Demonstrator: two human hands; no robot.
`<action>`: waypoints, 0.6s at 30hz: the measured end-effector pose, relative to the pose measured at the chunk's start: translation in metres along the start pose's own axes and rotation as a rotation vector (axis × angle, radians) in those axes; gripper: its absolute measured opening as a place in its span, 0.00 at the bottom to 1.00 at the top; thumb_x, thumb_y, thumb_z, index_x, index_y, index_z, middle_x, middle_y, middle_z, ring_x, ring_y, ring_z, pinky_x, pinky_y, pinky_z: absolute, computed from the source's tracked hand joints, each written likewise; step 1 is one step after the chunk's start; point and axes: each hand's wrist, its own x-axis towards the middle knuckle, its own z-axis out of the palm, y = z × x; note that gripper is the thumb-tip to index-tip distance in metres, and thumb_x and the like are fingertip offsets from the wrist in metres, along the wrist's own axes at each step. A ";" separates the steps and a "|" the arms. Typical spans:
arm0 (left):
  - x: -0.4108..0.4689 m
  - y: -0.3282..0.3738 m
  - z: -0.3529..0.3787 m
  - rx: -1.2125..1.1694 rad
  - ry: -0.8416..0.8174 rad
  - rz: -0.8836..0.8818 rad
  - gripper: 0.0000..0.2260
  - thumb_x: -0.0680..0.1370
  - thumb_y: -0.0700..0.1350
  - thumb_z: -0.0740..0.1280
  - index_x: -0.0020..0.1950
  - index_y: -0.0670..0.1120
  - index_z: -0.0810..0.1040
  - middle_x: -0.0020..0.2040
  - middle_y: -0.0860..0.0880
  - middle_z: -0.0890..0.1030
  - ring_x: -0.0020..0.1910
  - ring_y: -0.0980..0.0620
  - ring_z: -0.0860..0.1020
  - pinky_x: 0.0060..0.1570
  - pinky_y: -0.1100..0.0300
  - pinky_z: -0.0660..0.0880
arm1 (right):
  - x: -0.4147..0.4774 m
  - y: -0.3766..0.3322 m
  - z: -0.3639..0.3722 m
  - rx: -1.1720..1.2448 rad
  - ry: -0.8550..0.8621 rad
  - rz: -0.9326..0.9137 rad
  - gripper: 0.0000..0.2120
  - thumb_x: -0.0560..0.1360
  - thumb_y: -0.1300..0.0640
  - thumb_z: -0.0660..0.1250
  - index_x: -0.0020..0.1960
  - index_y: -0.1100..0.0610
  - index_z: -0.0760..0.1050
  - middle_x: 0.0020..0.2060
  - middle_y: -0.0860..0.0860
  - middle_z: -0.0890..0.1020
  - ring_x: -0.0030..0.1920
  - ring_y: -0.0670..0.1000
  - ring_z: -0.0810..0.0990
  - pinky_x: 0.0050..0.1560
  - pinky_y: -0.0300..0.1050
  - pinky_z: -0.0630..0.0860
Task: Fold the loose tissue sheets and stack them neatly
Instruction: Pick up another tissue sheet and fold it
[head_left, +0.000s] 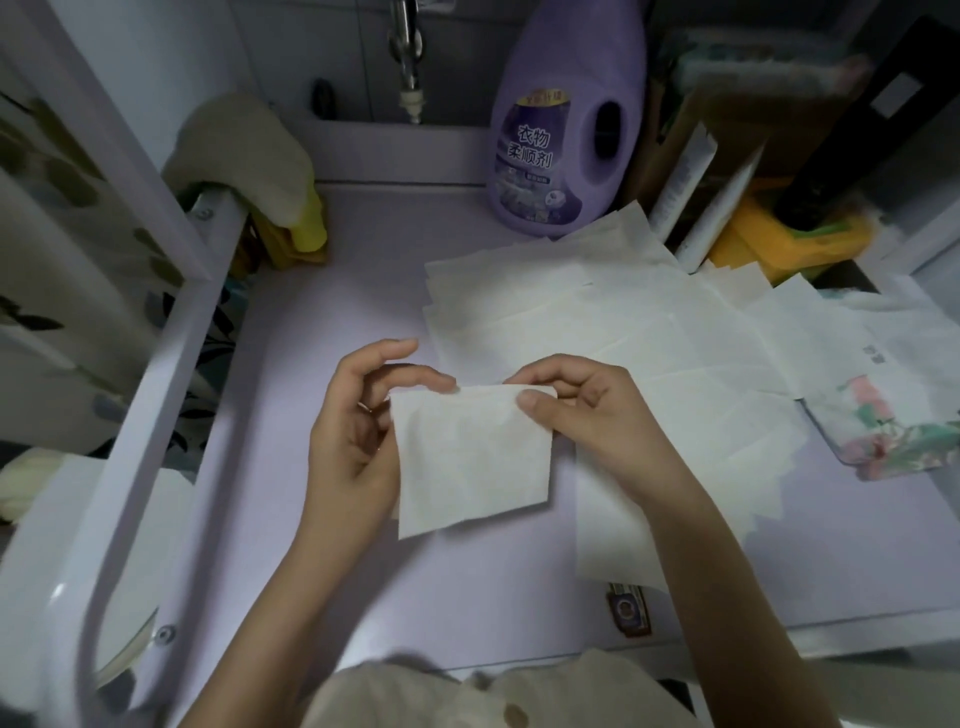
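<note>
Tissue sheet (472, 457) hangs from left hand (358, 426), right hand (587, 410).

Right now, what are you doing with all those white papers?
A person is folding tissues. Both hands hold one tissue sheet up above the table. The left hand pinches its top left corner and the right hand pinches its top right corner. Many more loose sheets lie spread out and overlapping on the table behind it, near a purple bottle.
</note>
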 end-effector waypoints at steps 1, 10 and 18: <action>0.000 0.000 -0.002 -0.006 0.015 -0.010 0.19 0.75 0.30 0.64 0.61 0.47 0.69 0.48 0.52 0.83 0.49 0.54 0.80 0.44 0.64 0.76 | 0.001 0.000 0.001 -0.005 -0.020 -0.009 0.07 0.74 0.64 0.70 0.51 0.55 0.81 0.43 0.54 0.85 0.42 0.50 0.83 0.44 0.39 0.78; -0.003 0.001 -0.014 -0.040 0.095 -0.135 0.13 0.79 0.37 0.60 0.60 0.50 0.72 0.53 0.50 0.83 0.51 0.53 0.81 0.45 0.64 0.76 | 0.007 0.000 0.012 -0.115 0.040 -0.098 0.09 0.72 0.61 0.73 0.49 0.49 0.83 0.42 0.60 0.82 0.41 0.58 0.79 0.45 0.49 0.75; 0.000 0.000 -0.012 0.118 0.164 -0.269 0.07 0.75 0.48 0.66 0.50 0.49 0.80 0.40 0.56 0.83 0.37 0.60 0.76 0.38 0.67 0.72 | 0.005 0.000 0.019 -0.096 0.080 -0.069 0.05 0.74 0.66 0.70 0.46 0.57 0.81 0.38 0.52 0.85 0.37 0.50 0.81 0.40 0.38 0.76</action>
